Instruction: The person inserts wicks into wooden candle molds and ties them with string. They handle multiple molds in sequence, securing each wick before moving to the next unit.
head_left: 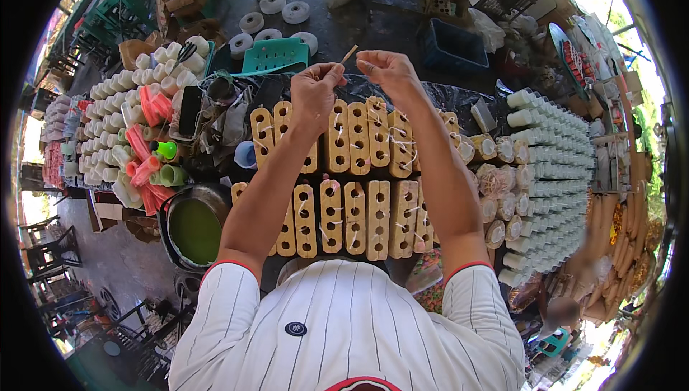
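Note:
Above the far edge of the worktable, my left hand (316, 90) is closed, its thumb and forefinger pinching a short, thin yellowish stick (349, 54). Close beside it on the right is my right hand (391, 75), fingers curled together; what they hold, if anything, is too small to make out. Below both hands stand two rows of yellow blocks with round holes (358, 136), white strings trailing over several of them. My forearms hide part of these rows.
At left are many white cups (108, 133), pink bundles (154, 107) and a pot of green liquid (195, 229). Rows of clear glasses (552, 183) fill the right side, beside round pale-topped pieces (495, 183). Beyond the table lie a green basket (276, 54), white spools (296, 11) and a dark crate (453, 46).

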Demonstrator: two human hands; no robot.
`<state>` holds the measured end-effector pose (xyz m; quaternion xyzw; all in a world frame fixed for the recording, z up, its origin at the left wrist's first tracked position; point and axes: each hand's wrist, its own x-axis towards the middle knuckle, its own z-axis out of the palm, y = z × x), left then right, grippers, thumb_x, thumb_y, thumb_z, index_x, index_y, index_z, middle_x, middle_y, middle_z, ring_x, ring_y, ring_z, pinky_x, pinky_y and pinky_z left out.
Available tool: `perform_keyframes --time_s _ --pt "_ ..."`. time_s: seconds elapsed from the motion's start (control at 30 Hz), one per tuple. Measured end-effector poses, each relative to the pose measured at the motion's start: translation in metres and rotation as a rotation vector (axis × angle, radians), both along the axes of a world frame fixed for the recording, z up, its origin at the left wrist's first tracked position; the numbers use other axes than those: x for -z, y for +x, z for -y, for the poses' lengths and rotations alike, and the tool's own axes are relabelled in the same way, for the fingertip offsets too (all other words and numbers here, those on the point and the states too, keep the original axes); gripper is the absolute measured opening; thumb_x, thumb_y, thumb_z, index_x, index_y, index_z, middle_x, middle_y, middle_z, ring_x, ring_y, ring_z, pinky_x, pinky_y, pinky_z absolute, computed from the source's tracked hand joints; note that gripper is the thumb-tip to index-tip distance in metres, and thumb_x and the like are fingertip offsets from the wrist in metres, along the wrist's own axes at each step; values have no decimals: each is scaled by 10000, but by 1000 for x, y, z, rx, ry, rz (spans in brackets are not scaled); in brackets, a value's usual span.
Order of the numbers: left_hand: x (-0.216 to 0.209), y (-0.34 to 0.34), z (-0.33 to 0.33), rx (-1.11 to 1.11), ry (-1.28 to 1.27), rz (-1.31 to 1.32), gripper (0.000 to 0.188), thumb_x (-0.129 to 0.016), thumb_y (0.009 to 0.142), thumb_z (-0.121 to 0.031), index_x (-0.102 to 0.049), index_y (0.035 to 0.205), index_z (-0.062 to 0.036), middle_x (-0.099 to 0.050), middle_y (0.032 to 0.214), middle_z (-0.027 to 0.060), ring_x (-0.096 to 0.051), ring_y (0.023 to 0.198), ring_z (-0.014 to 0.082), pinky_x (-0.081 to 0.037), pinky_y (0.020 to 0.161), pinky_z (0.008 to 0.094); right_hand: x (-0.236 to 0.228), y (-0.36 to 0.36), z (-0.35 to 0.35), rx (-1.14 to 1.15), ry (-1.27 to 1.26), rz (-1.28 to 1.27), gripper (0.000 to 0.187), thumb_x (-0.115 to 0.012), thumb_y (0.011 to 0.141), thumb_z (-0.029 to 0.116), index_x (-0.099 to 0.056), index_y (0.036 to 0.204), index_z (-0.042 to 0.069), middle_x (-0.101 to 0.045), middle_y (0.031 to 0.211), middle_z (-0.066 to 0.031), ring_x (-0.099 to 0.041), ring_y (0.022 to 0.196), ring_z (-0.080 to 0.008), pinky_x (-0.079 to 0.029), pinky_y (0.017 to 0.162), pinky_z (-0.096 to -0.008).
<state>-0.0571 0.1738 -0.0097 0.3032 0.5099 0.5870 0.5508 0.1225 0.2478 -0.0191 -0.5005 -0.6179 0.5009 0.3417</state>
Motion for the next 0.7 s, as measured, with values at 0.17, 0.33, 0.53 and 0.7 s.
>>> perform_keyframes --time_s 0.17,0.33,0.53,0.7 --pt "13 19 18 192 123 -244 189 -734 1000 -107 -787 1071 60 -762 848 63 -647 730 82 -499 643 238 4 -5 77 136 -206 -657 190 -747 1016 150 -769 1120 -8 -780 925 -64 -733 839 -121 -576 776 -266" --pt "-6 15 49 308 205 -526 200 -781 975 -114 -795 1123 20 -759 826 11 -602 695 55 -464 582 243 -9 27 133 197 -172 -255 118 -710 1012 39 -778 1073 -36 -767 927 -53 -703 848 -99 -570 787 -241" --pt "1 28 79 518 211 -425 114 -729 1011 -71 -771 1073 15 -733 871 8 -593 764 65 -491 687 255 -23 48 179 109 -111 115 132 -738 965 7 -787 1081 -34 -792 950 -66 -706 862 -100 -572 817 -252" --pt "-1 33 105 601 120 -388 81 -701 1022 -41 -749 1035 23 -725 863 18 -623 759 76 -500 666 266 -25 58 207 51 -96 233 124 -748 971 34 -786 1069 -31 -780 879 -57 -680 769 -88 -537 689 -276"
